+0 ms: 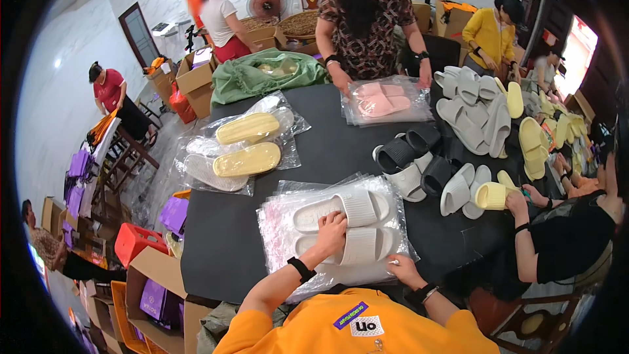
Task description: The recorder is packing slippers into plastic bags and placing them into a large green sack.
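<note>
Black-topped table (321, 151), head view: left edge runs down past a cardboard box (157, 270); a dark strip of top shows between the near work and the bagged pink slides (380, 103) beyond, with loose grey slides (455, 191) to the right. Light-grey slide pair (360, 210) lies on stacked clear plastic bags (278, 224) near the person. Long axes left-right, roughly parallel; toes right, heels left. Left hand (332, 231): bent over the pair, fingertips on the far slide; grip cannot be told. Right hand (407, 271): fingers narrow, at the bags' near right corner; cannot tell whether film is pinched.
</note>
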The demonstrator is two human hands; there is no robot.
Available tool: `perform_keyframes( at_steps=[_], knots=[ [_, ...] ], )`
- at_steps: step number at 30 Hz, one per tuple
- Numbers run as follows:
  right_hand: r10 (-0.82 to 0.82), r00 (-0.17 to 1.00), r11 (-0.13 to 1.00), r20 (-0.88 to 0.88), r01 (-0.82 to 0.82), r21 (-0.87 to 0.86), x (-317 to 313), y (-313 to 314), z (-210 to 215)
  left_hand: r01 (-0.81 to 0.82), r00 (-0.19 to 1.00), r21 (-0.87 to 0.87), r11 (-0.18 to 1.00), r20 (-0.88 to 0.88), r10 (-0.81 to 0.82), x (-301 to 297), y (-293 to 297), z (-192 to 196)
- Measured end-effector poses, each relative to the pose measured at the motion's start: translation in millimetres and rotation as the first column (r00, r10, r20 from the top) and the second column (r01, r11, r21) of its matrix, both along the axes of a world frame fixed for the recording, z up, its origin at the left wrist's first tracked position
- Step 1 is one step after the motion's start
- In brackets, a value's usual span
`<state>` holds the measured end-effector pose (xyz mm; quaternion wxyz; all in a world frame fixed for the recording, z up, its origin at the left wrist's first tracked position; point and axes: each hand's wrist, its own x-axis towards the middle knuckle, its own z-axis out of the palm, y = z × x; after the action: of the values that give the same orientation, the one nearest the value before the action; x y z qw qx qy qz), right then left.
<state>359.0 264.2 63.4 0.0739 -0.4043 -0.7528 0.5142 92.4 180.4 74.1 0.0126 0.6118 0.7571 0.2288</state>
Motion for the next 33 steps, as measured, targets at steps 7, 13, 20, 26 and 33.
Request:
perform_keyframes(
  at_steps=[7,13,20,26,33],
  knots=[
    [0.1,0.995,0.993,0.011,-0.101,0.068,10,8,-28,0.026,0.998,-0.067,0.997,-0.06,-0.03,0,-4,-20],
    [0.11,0.992,0.993,0.068,-0.112,0.031,6,7,-16,-0.032,0.986,0.124,0.992,-0.161,0.052,2,-1,49],
    [0.133,0.986,0.989,0.103,-0.139,0.056,4,10,-20,0.004,0.999,-0.046,0.999,-0.05,-0.007,18,-5,23],
    [0.158,0.987,0.981,0.04,-0.162,0.105,4,9,-14,0.025,0.998,-0.18,0.983,-0.052,-0.035,13,-17,-19],
    [0.163,0.981,0.981,0.104,-0.172,0.088,6,9,-12,-0.098,0.993,-0.095,0.991,-0.072,0.092,-13,-27,-5]
  ],
)
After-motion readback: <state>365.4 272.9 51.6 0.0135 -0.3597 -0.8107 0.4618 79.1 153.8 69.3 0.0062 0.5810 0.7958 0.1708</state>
